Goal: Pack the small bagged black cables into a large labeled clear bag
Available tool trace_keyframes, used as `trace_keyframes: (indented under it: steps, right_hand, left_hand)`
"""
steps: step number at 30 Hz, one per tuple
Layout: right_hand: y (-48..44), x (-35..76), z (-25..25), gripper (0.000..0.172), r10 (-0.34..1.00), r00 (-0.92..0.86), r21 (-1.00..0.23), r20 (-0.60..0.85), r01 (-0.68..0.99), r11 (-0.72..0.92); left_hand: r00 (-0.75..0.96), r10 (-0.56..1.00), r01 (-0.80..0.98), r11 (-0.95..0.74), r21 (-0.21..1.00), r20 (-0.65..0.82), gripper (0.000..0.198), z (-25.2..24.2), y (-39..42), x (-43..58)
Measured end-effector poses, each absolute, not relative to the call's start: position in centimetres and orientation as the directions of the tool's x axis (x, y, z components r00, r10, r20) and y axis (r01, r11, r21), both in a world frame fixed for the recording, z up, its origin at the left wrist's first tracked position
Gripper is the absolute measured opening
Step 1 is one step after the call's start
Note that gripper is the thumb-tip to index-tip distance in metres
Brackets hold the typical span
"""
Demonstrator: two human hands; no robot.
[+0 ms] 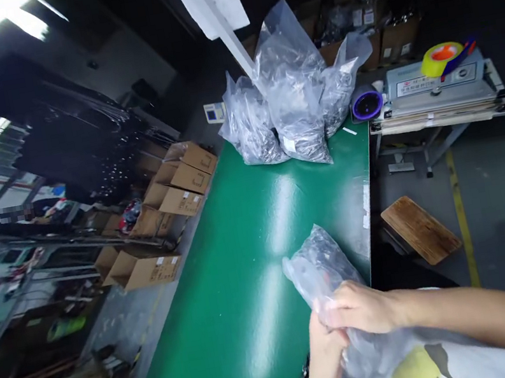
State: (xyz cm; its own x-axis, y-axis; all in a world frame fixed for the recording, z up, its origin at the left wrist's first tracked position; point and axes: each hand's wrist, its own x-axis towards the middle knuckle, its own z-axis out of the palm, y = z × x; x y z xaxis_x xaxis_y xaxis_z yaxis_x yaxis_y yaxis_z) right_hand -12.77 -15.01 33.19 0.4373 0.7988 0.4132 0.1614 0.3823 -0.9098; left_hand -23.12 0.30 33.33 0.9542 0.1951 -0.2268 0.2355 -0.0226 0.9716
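Observation:
A clear, crinkled plastic bag (322,256) hangs over the near right edge of the green table, close to my body. My left hand (325,343) comes up from below with its fingers closed around the gathered plastic. From the right, my right hand (360,308) grips the same bag just above it, thumb and fingers pressed together. The two hands touch. More of the plastic spreads below them against an apron with a yellow fruit print (415,368). The bag's contents cannot be made out.
Several filled clear bags (295,111) stand at the far end of the green table (217,324). Beyond the right edge are a sealing machine (438,83) with a yellow tape roll (441,57) on it, and a wooden stool (421,228). Open cartons (179,188) line the floor at left.

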Motion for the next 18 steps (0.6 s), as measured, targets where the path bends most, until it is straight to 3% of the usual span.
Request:
trace_keyframes:
  steps: [3,5,9,11,14,16,18]
  right_hand:
    - [-20.0,-18.2,34.8,0.051,0.789,0.448,-0.904,0.419,0.283,0.32]
    - [-23.4,-21.0,34.6,0.047,0.778,0.511,-0.897,0.366,0.416,0.149]
    - [-29.3,-25.6,31.7,0.038,0.674,0.644,-0.741,0.362,0.638,-0.212]
    - [-32.7,-27.2,29.7,0.034,0.619,0.677,-0.696,0.398,0.662,-0.276]
    - [-39.7,-29.1,26.2,0.031,0.571,0.7,-0.67,0.43,0.671,-0.318]
    - [-46.1,-30.5,23.4,0.028,0.563,0.708,-0.656,0.426,0.67,-0.347]
    - [-53.9,-32.2,20.6,0.028,0.549,0.719,-0.677,0.426,0.656,-0.333]
  left_hand:
    - [0.976,-0.036,0.211,-0.096,0.973,-0.215,0.117,34.7,-3.6,-25.0]
    - [0.956,-0.205,0.178,-0.161,0.971,-0.209,0.109,34.9,-6.3,-26.3]
    - [0.85,-0.482,-0.023,-0.436,0.9,-0.213,0.053,33.4,-12.7,-28.4]
    - [0.828,-0.515,-0.122,-0.554,0.823,-0.224,0.041,32.0,-16.3,-29.2]
    - [0.793,-0.547,-0.171,-0.623,0.763,-0.269,0.045,28.9,-22.1,-29.8]
    - [0.727,-0.584,-0.112,-0.62,0.776,-0.361,0.036,26.1,-26.2,-30.0]
    - [0.692,-0.561,0.034,-0.603,0.797,-0.454,0.05,22.5,-30.8,-30.1]
